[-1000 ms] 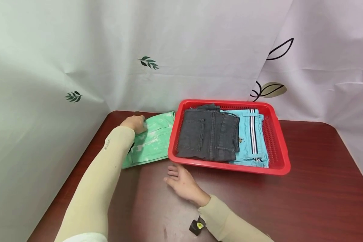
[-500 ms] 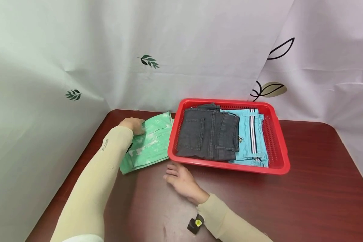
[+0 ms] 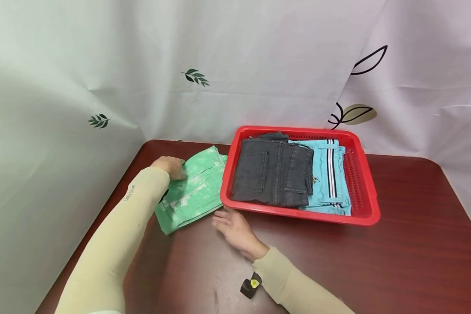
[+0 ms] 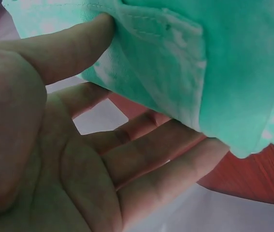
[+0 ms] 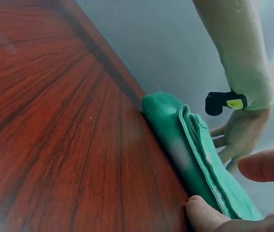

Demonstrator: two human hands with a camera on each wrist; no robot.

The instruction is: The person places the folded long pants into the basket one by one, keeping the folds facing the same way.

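Folded green pants (image 3: 198, 185) with white blotches lie at the table's back left, against the left side of a red basket (image 3: 298, 214). My left hand (image 3: 172, 167) grips their left edge. In the left wrist view the thumb presses on the green cloth (image 4: 165, 63), while the fingers (image 4: 161, 164) reach under its edge. My right hand (image 3: 237, 230) is at the basket's near left corner, fingers extended beside the pants. From the right wrist, one fingertip (image 5: 199, 212) shows at the near edge of the folded pants (image 5: 199, 159); firm contact is unclear.
Inside the basket lie folded dark grey jeans (image 3: 255, 174) and light blue pants (image 3: 325, 174) with a striped band. The dark red table (image 3: 412, 226) has a white patterned cloth (image 3: 274, 78) behind it and along its left side.
The green pants have turned slightly, their near left corner shifting toward me. My left hand has moved a little left and nearer with them. The right hand has barely moved.
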